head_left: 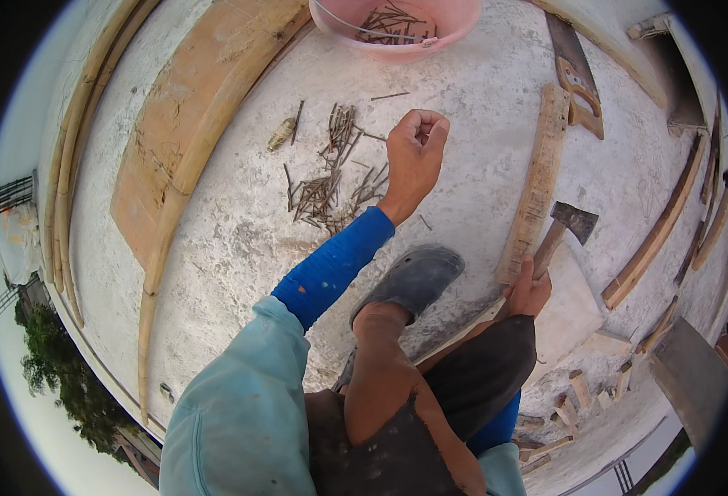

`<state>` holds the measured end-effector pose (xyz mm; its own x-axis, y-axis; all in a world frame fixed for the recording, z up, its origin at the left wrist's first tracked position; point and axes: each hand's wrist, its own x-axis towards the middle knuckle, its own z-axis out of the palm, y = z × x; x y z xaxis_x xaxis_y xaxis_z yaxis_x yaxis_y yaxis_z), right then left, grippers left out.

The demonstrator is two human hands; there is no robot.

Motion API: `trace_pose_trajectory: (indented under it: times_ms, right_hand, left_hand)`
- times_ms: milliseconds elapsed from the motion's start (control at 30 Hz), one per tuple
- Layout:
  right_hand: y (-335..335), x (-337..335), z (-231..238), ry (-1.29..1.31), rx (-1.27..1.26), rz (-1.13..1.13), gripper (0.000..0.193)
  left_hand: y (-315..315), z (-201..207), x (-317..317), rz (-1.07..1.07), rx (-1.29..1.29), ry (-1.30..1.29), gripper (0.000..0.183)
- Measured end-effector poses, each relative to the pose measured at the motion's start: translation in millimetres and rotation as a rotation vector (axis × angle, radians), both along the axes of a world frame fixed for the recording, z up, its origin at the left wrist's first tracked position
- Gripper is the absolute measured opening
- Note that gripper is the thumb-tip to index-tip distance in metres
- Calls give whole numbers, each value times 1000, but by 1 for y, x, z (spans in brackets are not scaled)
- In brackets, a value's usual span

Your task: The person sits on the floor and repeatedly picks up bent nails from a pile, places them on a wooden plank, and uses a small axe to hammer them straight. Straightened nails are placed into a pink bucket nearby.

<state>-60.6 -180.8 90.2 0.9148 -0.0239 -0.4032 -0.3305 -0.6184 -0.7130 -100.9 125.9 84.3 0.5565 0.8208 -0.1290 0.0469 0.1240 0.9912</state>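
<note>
My left hand [416, 157] is closed, its fingers curled in above the floor beside a loose pile of nails [318, 194]. Whatever it may hold is hidden. My right hand [529, 293], low on the right beside my knee, grips the wooden handle of a hatchet [575, 221], whose dark head points up and right. Left of the hatchet lies a long, rough wooden batten [537, 178], its near end close to my right hand. A small wound bundle of cord or wire [281, 134] sits left of the nails.
A pink bucket [397, 51] with nails inside stands at the far side. Upper right lies a handsaw [579, 91]. Bamboo poles [184, 178] and a brown board [161, 140] extend along the left. Timber strips [653, 227] and short wood pieces [579, 387] lie right.
</note>
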Motion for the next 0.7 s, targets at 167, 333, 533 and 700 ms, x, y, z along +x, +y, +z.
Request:
trace_pose_trajectory:
  times_ms: [167,333,533,700]
  right_hand:
    - [-4,0,-27,79,-26,85,46]
    - [-5,4,-34,69,-87,83,48]
    - [-2,7,-30,116,-92,88,45]
    - [0,7,-29,119,-124,86,43]
  left_hand:
    - [49,-60,-121,73,476,481,12]
    - [84,-78,-189,-66,497,744,20]
    - [70,-74,-183,-111,593,659,16]
    - [87,-75,-158,-12,587,703,16]
